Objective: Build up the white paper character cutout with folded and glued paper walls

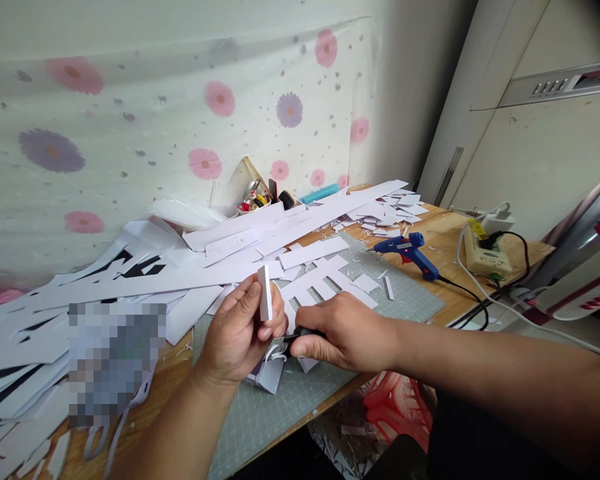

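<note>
My left hand pinches a small white rectangular piece upright between thumb and fingers. Just right of it, my right hand is wrapped round a black-handled tool, whose working end is partly hidden by the fingers. Below the two hands, a folded white piece with curled white strips lies over the grey cutting mat. Behind them on the mat is a white sheet with slots.
A blue glue gun stands at the mat's right, its cord running to a power strip. White sheets cover the left side. Scraps and a tool holder are at the back. A red bag hangs below the table edge.
</note>
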A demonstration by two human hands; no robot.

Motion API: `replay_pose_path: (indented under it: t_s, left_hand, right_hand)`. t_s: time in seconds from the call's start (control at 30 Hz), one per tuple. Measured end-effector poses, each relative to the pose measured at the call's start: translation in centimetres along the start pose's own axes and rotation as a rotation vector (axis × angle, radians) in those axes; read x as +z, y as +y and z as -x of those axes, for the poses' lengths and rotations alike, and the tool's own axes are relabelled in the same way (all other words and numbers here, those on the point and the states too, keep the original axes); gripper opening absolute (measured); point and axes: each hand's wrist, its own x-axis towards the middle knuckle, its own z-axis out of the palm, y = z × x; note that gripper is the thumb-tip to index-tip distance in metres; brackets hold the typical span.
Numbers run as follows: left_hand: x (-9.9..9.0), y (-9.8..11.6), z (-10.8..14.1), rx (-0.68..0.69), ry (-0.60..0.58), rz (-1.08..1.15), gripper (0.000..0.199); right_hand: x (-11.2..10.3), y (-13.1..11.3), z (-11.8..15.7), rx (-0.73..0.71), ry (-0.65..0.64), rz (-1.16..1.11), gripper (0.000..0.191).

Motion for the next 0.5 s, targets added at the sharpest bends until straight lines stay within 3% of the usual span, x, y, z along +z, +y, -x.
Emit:
replay_pose_path:
  t_s: [0.23,0.5]
  left_hand:
    - [0.1,-0.4,0.0,-0.026,0.046,0.048,0.032]
    - [0.3,-0.5,0.3,-0.039,0.06,0.092,0.034]
  right_hand:
    - [-1.3,0.4,-0.7,0.131,0.18,-0.027,0.066]
    - [-0.9,0.5,-0.7,0.129,0.143,-0.068,0.058]
